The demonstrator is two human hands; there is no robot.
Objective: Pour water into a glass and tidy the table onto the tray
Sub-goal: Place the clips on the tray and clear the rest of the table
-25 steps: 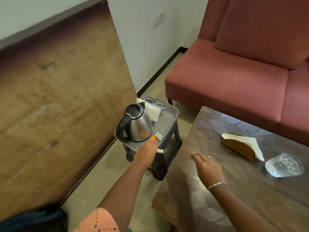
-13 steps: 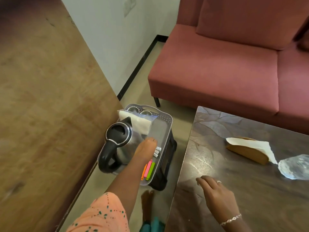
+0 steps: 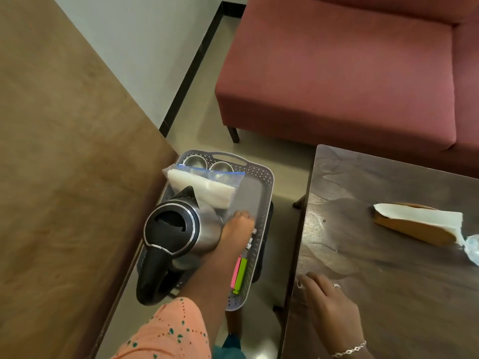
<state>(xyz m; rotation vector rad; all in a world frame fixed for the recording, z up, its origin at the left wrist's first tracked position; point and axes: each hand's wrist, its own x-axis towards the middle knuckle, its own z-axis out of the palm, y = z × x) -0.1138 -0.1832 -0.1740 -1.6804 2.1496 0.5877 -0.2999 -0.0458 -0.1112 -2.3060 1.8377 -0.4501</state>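
Tidying, seemingly; left hand (image 3: 237,226) sat in the tray (image 3: 269,182) beside the kettle (image 3: 178,229), grip untellable; right hand (image 3: 330,303) lay flat, fingers straight, on the table (image 3: 375,268); next probably needed a reach for the napkin holder (image 3: 412,229).

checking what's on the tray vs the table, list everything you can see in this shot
tray: one, grey, on a black stool
kettle: one, steel with black lid and handle, in tray
steel cups: two, silver, tray's far end
zip bag: one, clear, white napkins inside, in tray
clips: two visible, pink and green, tray's near right side
table: one, dark, right
napkin holder: one, brown with white napkin, on table
glass piece: one, clear, table's right edge, cut off
sofa: one, red, behind table
left hand: in tray beside kettle
right hand: flat on table
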